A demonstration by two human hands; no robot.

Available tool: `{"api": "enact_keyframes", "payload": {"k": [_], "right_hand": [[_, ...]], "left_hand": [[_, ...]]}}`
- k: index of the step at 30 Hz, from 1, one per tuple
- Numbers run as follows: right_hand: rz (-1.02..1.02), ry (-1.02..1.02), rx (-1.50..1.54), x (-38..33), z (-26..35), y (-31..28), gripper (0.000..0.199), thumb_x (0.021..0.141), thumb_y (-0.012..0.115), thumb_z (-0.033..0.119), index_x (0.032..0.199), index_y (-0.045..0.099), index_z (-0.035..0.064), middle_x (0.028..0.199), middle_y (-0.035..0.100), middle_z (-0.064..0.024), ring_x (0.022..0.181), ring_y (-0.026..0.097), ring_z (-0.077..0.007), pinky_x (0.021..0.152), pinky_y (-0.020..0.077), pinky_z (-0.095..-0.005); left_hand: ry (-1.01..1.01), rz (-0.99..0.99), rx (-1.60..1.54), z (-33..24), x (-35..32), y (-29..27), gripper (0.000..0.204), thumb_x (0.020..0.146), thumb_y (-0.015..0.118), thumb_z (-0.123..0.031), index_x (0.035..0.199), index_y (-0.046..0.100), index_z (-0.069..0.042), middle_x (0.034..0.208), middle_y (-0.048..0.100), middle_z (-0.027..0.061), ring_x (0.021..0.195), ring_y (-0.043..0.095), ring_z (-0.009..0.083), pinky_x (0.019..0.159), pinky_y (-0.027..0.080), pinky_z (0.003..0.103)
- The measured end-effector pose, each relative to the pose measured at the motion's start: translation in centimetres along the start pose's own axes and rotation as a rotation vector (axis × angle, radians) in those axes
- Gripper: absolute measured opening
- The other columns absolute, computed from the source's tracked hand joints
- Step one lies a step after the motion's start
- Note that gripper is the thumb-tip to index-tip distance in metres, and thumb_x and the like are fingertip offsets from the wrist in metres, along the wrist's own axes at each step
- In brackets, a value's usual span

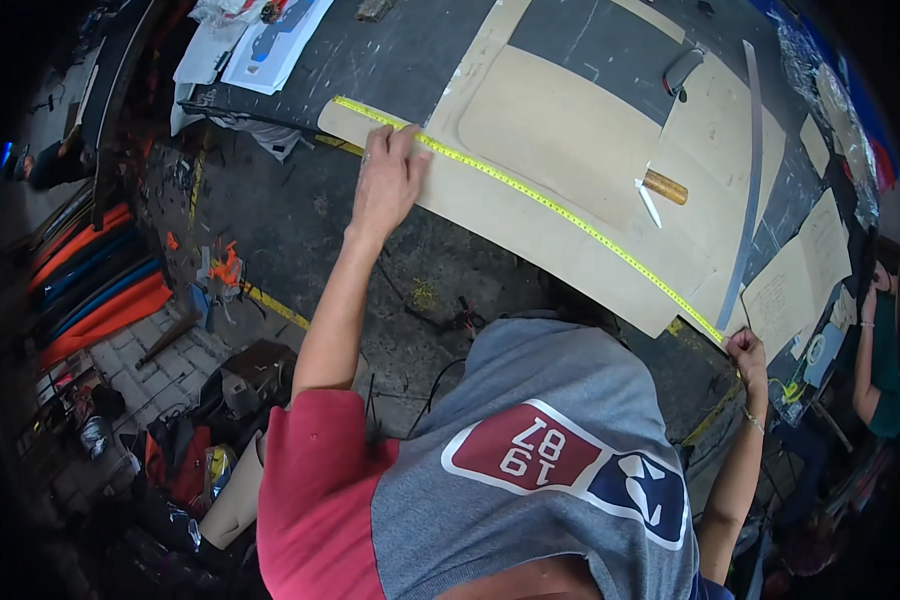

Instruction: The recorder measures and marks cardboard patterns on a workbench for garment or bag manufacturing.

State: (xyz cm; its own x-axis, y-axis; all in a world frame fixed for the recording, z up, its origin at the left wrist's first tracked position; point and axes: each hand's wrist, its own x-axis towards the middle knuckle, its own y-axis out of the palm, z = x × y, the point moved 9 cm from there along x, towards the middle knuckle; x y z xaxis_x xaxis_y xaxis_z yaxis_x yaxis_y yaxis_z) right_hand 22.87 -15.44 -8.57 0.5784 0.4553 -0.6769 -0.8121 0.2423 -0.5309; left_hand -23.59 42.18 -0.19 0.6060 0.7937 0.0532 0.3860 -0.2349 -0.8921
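Note:
A yellow tape measure blade point(570, 220) lies stretched across a long tan cardboard sheet point(530, 225) along the near side of the table. My left hand point(388, 180) rests near the sheet's left end, fingers extended and their tips on the blade. Beyond those fingertips, the blade runs on to the sheet's corner. At the other end, my right hand point(746, 355) is closed in a pinch on the blade, by the sheet's right corner. A long grey metal strip point(752, 180) lies close to that hand. A wooden-handled tool point(665, 187) and a white pointed piece point(649, 205) lie on the cardboard.
A dark-handled cutter point(683, 72) lies farther back on the dark table point(380, 60). Printed sheets point(275, 45) sit at the left. Handwritten papers point(800, 270) and a tape roll point(817, 348) are at the right. Another person's arm point(867, 340) shows at the right edge.

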Motion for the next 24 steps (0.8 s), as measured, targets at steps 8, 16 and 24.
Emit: {"api": "enact_keyframes", "payload": {"k": [8,16,24], "right_hand": [[0.024,0.0,-0.003,0.0,-0.5,0.1,0.024,0.089,0.073,0.008,0.076,0.053,0.0081,0.062,0.05,0.0046,0.051,0.043,-0.0057,0.047,0.0343,-0.0239],[0.02,0.034,0.002,-0.3,0.4,0.2,0.024,0.089,0.074,0.009,0.076,0.053,0.0079,0.063,0.05,0.005,0.052,0.043,-0.0056,0.048,0.0349,-0.0239],[0.027,0.023,0.015,-0.1,-0.2,0.1,0.022,0.089,0.074,0.01,0.077,0.055,0.0076,0.064,0.051,0.005,0.053,0.044,-0.0055,0.048,0.0356,-0.024]], "left_hand": [[-0.047,-0.059,0.07,0.7,-1.7,2.3,0.056,0.098,0.059,-0.04,0.144,0.048,-0.009,0.152,0.032,0.0283,0.144,0.024,0.0504,0.117,0.024,0.059],[-0.109,-0.147,-0.081,1.0,-1.7,2.0,0.042,0.101,0.054,-0.024,0.14,0.053,-0.009,0.152,0.034,0.029,0.145,0.025,0.0472,0.116,0.03,0.049],[-0.087,-0.188,-0.078,0.9,-1.7,2.3,0.042,0.101,0.054,-0.023,0.14,0.052,-0.009,0.15,0.035,0.0306,0.143,0.026,0.0509,0.114,0.032,0.052]]}}
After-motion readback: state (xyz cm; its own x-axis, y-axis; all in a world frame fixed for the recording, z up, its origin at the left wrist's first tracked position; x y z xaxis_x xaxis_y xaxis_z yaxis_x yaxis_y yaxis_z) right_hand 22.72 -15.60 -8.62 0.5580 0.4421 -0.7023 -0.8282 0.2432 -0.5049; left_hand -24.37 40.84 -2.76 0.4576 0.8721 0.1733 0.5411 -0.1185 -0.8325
